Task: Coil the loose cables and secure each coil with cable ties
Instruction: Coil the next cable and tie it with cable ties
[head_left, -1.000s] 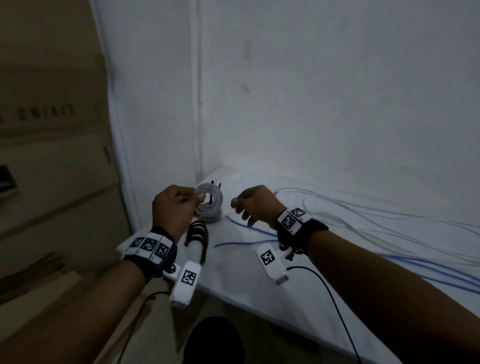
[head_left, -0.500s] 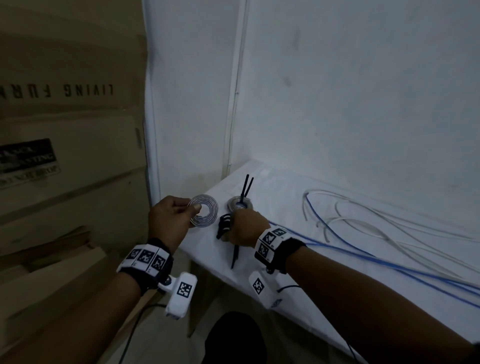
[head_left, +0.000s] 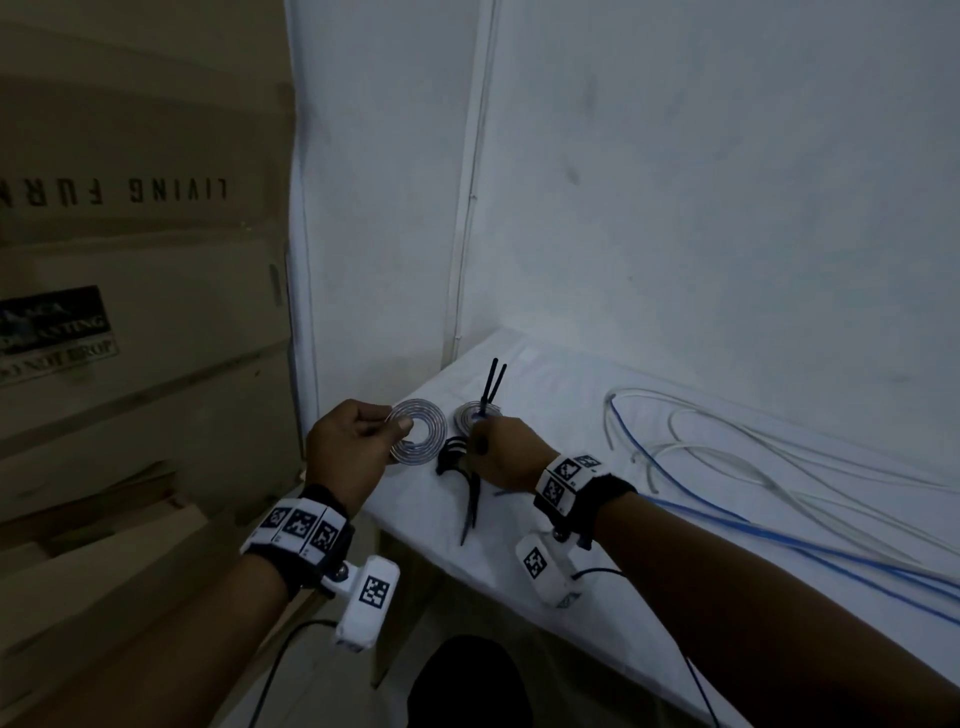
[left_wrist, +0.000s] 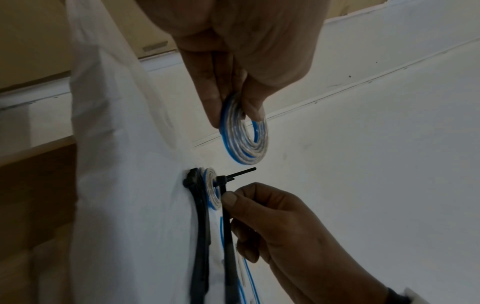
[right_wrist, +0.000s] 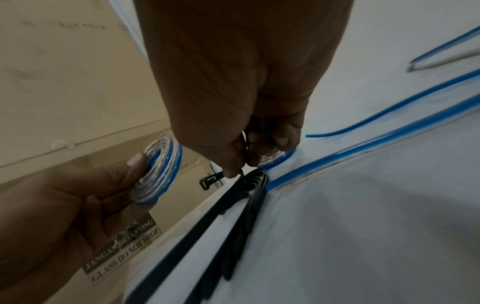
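Observation:
My left hand (head_left: 358, 447) pinches a small flat coil of blue-and-clear cable (head_left: 420, 437) (left_wrist: 244, 133) (right_wrist: 158, 172), held up off the table's left end. My right hand (head_left: 498, 452) (right_wrist: 241, 144) pinches one black cable tie (left_wrist: 228, 242) (right_wrist: 210, 181) from the bunch of black cable ties (head_left: 470, 488) (right_wrist: 246, 205) lying on the white table (head_left: 571, 545). Just beyond its fingers a second coil (head_left: 475, 415) (left_wrist: 213, 191) lies on the table, with the tails of two black ties sticking up from it.
Loose white and blue cables (head_left: 727, 467) sprawl over the table to the right. A white wall stands close behind. Large cardboard boxes (head_left: 130, 312) stand at the left beyond the table's edge. Wrist camera leads hang below both arms.
The right hand came down from the air onto the bunch of cable ties and took hold of one. The left hand keeps holding the coil. The head view swung left.

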